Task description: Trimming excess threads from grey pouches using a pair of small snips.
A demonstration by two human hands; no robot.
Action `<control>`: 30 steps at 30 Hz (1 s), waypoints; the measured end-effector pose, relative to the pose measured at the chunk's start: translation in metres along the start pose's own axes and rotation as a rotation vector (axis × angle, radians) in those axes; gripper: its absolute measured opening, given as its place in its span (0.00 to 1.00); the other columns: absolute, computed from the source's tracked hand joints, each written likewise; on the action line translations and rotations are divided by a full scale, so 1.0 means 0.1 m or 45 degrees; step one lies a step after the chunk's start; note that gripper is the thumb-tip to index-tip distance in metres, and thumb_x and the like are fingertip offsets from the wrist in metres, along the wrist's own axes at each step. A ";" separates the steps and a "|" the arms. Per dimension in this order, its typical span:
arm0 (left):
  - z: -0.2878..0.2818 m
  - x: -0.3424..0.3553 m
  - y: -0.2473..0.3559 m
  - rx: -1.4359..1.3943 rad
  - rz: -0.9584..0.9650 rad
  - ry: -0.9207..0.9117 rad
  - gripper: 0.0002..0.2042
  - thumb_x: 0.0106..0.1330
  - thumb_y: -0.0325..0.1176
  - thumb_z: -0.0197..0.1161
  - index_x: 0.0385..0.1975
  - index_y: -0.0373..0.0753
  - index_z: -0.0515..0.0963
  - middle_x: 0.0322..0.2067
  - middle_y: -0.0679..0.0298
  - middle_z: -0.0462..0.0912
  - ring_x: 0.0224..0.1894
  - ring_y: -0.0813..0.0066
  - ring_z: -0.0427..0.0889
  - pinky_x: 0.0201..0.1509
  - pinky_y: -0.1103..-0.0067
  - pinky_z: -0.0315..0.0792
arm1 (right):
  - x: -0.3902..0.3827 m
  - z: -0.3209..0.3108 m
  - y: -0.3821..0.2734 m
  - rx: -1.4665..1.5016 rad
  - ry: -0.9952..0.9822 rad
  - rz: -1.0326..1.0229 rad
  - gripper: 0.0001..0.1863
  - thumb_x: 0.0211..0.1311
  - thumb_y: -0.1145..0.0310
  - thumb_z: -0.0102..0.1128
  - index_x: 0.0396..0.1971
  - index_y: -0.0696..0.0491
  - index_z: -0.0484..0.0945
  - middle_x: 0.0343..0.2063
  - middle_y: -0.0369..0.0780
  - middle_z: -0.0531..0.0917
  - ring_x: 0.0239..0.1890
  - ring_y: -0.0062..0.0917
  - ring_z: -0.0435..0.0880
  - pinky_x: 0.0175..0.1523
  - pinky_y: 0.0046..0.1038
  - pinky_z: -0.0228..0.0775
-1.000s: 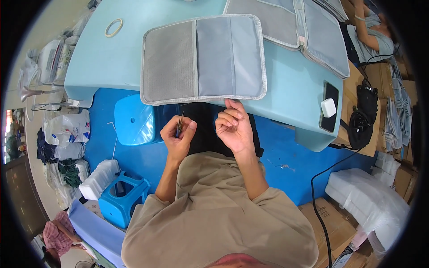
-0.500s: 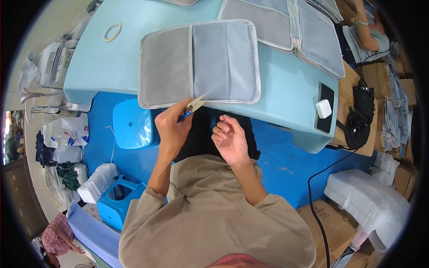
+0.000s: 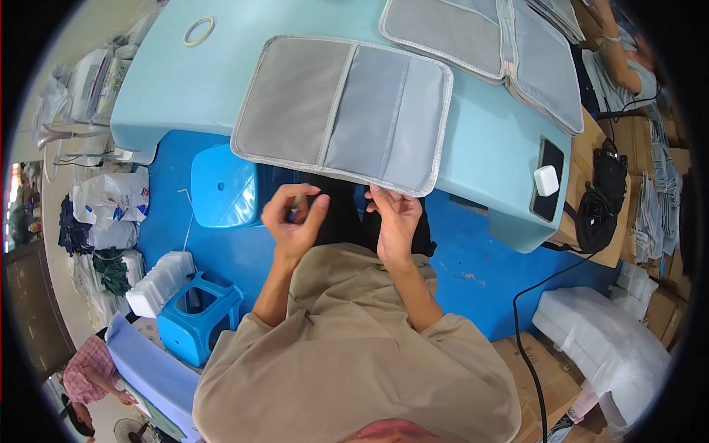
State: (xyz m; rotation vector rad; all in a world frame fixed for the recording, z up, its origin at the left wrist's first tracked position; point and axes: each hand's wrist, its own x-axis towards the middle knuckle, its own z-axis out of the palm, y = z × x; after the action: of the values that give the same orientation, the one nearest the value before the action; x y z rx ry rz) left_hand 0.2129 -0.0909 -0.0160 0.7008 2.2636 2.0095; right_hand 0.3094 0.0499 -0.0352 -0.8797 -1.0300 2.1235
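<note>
A flat grey fabric organizer panel (image 3: 292,100) with rounded corners, pale edge binding and pockets lies at the table's near edge, its front edge slightly overhanging. At that front edge my right hand (image 3: 396,225) is closed, thumb and fingers pinching the binding near the right corner. My left hand (image 3: 294,225) is closed around small thread snips (image 3: 294,212), held just short of the panel and apart from it. Only a bit of their blue handle shows between the fingers; the blades are hidden.
The light blue table (image 3: 177,88) carries a tape roll (image 3: 199,32), more grey organizers (image 3: 543,81), and a phone (image 3: 549,203) under a white case (image 3: 546,181). Blue stools (image 3: 221,184) stand left. A black cable (image 3: 528,354) runs at right. Other people sit at far right and lower left.
My right hand has moved up onto the panel's front edge. My left hand has drawn back from it, the snips turning into the palm. The panel has shifted right and tilted.
</note>
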 end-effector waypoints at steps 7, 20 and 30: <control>0.14 -0.08 -0.12 -0.151 -0.007 -0.300 0.15 0.62 0.28 0.73 0.45 0.33 0.79 0.31 0.63 0.85 0.32 0.83 0.81 0.36 0.85 0.72 | -0.01 -0.10 0.02 -0.101 -0.052 -0.099 0.08 0.65 0.76 0.73 0.42 0.58 0.85 0.34 0.37 0.90 0.31 0.19 0.84 0.33 0.21 0.72; 0.50 0.09 -0.13 0.224 0.583 -0.281 0.15 0.51 0.20 0.72 0.41 0.36 0.84 0.23 0.62 0.83 0.21 0.67 0.81 0.25 0.76 0.74 | 0.04 -0.20 0.19 0.054 -0.064 -0.136 0.11 0.66 0.78 0.70 0.47 0.57 0.84 0.39 0.37 0.90 0.33 0.15 0.84 0.33 0.19 0.70; 0.67 0.03 -0.27 0.244 0.591 -0.088 0.15 0.51 0.15 0.67 0.39 0.33 0.83 0.27 0.58 0.85 0.23 0.61 0.85 0.27 0.73 0.76 | 0.10 -0.20 0.23 0.000 -0.039 -0.165 0.10 0.65 0.84 0.69 0.44 0.59 0.84 0.37 0.37 0.90 0.33 0.11 0.81 0.37 0.17 0.70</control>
State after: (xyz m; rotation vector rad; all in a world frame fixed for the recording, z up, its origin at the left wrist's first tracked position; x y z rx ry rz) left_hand 0.2237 -0.0289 -0.0515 1.4032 2.4467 1.8959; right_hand 0.3135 0.0534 -0.0668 -0.7618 -1.0731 2.0345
